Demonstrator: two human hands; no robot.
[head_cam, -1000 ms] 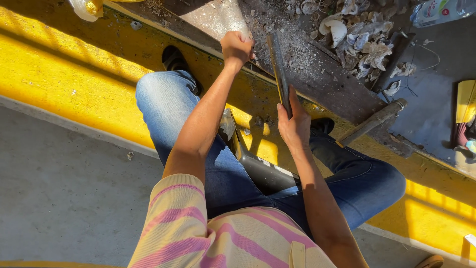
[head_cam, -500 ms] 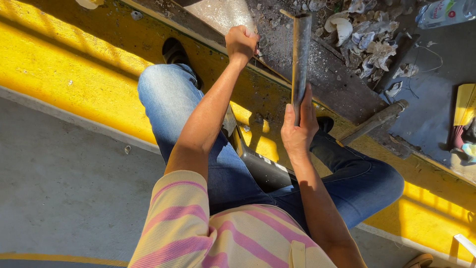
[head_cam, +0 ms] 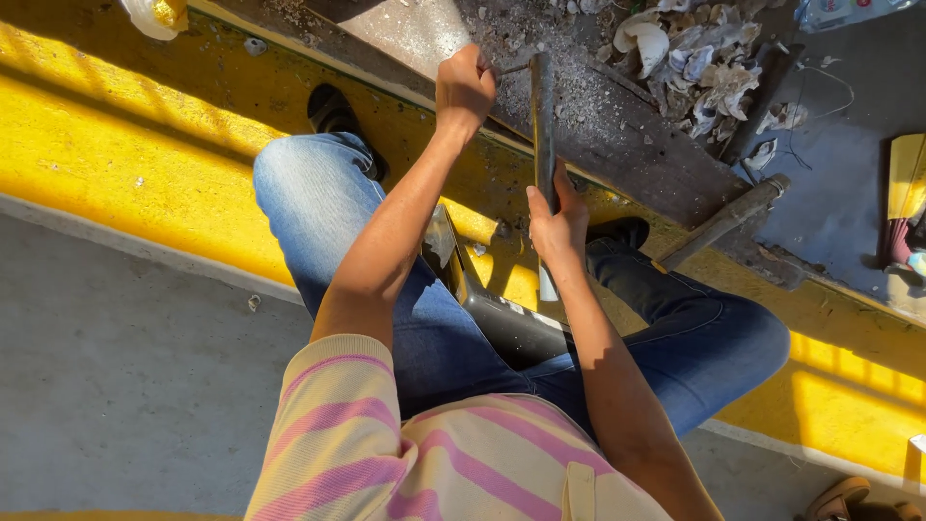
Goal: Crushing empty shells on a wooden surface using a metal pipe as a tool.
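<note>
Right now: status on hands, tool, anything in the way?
Left hand fisted on a thin rod. Right hand gripping a flat bar, upright over the board. Shell pile beyond, apart.

Right of your grips, the shell heap (head_cam: pixel 699 53) blocks the desk (head_cam: pixel 617 125); left of them its gritty top lies open (knees crowd below), and a wooden handle (head_cam: pixel 723 222) juts out lower right.
</note>
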